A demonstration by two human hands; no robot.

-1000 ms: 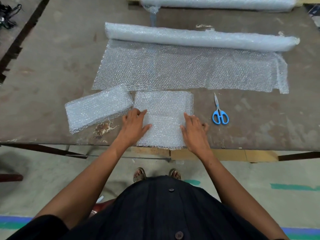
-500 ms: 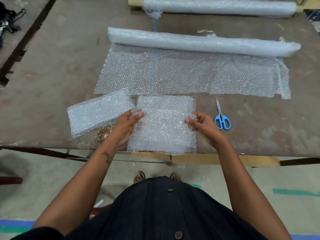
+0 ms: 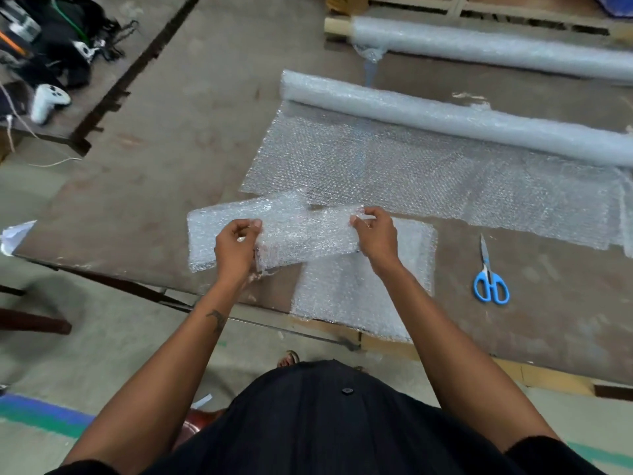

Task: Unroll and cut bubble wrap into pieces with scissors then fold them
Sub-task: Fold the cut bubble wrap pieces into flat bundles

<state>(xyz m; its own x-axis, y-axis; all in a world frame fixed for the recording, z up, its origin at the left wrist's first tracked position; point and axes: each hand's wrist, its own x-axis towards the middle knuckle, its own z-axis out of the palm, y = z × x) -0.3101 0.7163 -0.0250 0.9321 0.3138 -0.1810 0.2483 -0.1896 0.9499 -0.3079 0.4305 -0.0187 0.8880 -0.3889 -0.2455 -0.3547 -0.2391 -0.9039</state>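
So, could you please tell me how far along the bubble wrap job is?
Done: one folded piece lies at the table's left. In hand: both hands, left hand and right hand, hold a folded piece. Left: another cut piece, the unrolled sheet; scissors lie idle.

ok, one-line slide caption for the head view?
Both hands, left and right, lift a folded bubble wrap piece above the table; scissors lie idle.

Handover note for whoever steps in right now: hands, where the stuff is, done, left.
Left hand and right hand each pinch an end of a folded bubble wrap piece, held just over the folded stack at table left.
Another cut piece lies flat at the near edge. Scissors lie to the right. Roll partly unrolled behind.
Done: pieces cut, some folded.
Left: set this piece down, fold the flat one, cut more.
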